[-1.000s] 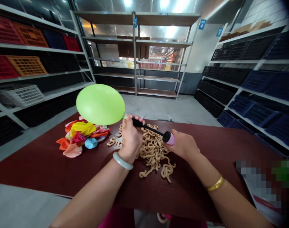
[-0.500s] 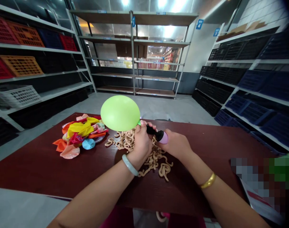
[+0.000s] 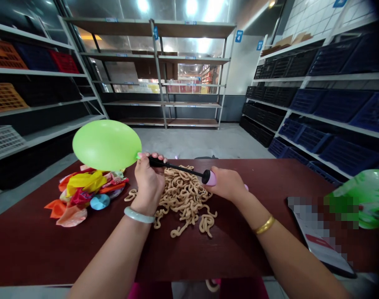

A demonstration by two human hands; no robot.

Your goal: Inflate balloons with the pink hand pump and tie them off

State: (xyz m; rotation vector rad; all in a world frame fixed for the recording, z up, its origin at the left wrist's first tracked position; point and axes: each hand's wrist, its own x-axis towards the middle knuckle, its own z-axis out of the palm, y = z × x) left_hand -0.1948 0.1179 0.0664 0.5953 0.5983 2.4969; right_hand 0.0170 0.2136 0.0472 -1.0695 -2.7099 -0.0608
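Observation:
A round, inflated green balloon (image 3: 107, 145) sits on the nozzle end of a hand pump (image 3: 186, 169) with a black barrel and a pink handle. My left hand (image 3: 150, 176) is wrapped round the barrel and pinches the balloon's neck. Closed on the pink handle is my right hand (image 3: 227, 182), with the pump's black rod showing between the hands. Beneath the pump lies a heap of tan, curly strands (image 3: 186, 197). To the left is a pile of limp balloons (image 3: 85, 187) in yellow, orange, red, pink and blue.
The dark red table (image 3: 254, 257) holds a flat device (image 3: 320, 236), partly pixelated, and a green package (image 3: 375, 199) at the right. Beyond stand metal shelves (image 3: 194, 58), with plastic crates (image 3: 335, 104) on side racks.
The balloon looks larger. My left hand has moved left with it, away from my right hand, and the pump's rod is now drawn out. The view has turned slightly right.

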